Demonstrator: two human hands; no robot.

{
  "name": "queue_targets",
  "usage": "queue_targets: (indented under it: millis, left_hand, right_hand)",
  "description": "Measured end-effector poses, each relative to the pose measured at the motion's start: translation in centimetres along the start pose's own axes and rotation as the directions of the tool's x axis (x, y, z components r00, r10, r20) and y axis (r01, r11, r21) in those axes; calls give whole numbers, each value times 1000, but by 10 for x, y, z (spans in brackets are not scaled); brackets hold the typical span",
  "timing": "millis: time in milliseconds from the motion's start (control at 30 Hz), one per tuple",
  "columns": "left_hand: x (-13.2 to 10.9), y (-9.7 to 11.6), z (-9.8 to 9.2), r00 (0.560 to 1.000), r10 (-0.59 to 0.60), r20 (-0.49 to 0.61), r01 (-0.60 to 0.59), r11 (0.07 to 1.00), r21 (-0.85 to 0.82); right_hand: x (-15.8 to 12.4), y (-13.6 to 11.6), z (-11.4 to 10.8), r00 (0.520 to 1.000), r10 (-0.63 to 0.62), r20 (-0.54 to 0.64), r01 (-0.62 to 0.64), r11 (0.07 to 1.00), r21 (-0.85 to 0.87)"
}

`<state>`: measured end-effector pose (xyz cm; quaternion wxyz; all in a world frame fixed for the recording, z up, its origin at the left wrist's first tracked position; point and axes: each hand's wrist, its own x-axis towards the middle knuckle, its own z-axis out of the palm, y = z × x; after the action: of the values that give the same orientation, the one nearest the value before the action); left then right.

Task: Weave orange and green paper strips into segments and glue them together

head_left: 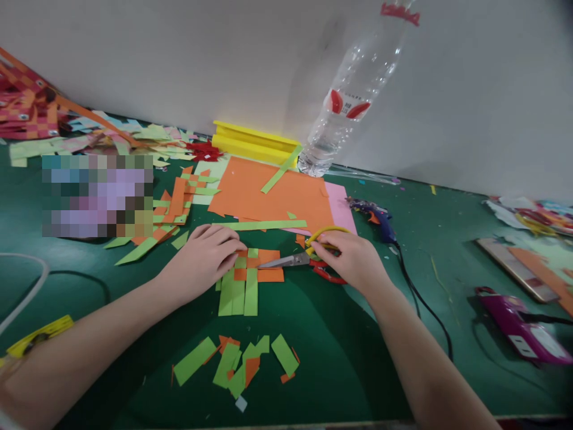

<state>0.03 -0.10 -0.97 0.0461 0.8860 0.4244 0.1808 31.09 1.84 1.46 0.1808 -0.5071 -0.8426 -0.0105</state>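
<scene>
A small weave of green and orange paper strips [251, 292] lies on the table in front of me. My left hand [206, 258] has its fingers curled down on the weave's upper left part, gripping it there. In my right hand [351, 257] is a pair of scissors [290, 261] with yellow and red handles. Their blades point left, close together, with the tips over the orange strips on the weave's right side. Just beyond the hands, a long green paper strip [268, 226] lies crosswise.
Paper scraps [233, 361] lie nearer me. Behind are an orange sheet [273, 191], a yellow folded strip [255, 143] and a plastic bottle [344, 101] against the wall. Finished-looking weaves [179, 200] lie left. On the right are a corded glue gun [376, 215], phone [514, 269] and purple device [521, 328].
</scene>
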Motion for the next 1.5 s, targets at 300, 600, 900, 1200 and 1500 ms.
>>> queue_targets:
  millis: [300, 600, 900, 1200, 1500]
  left_hand:
    - [0, -1, 0, 1000, 5, -1, -5, 1000, 11]
    - [0, -2, 1, 1000, -4, 11, 4, 1000, -3]
    - [0, -1, 0, 1000, -9, 9, 9, 1000, 0]
    - [2, 1, -1, 1000, -2, 29, 1, 1000, 9]
    - [-1, -43, -19, 903, -336, -269, 417, 837, 354]
  right_hand:
    - [-1, 6, -4, 999, -22, -37, 21, 1000, -15]
    - [-1, 15, -18, 1000, 5, 29, -4, 1000, -31]
    - [-2, 7, -10, 984, 90, -155, -104, 992, -79]
    - [0, -10, 5, 1000, 9, -25, -11, 998, -68]
    - [1, 5, 0, 995, -8, -103, -4, 994, -112]
